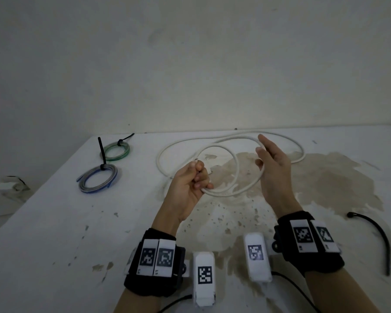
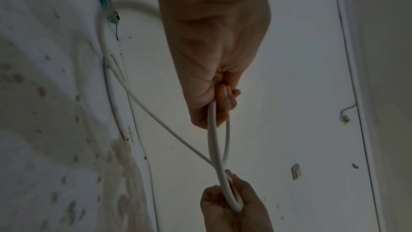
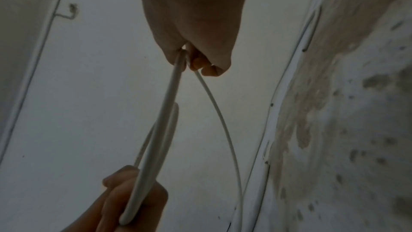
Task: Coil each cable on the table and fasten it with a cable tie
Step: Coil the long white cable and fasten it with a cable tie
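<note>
A long white cable lies partly on the stained white table, with one loop lifted above it. My left hand grips the near-left side of that loop, fingers curled round it. My right hand holds the far-right side between thumb and fingers. In the left wrist view the cable runs from my left hand down to my right hand. In the right wrist view my right hand pinches the cable, and the loop ends in my left hand. The rest of the cable trails along the table's far edge.
Two tied coils lie at the back left: a green one and a blue-grey one, each with a black cable tie. A loose black cable tie lies at the right. A wall stands behind the table.
</note>
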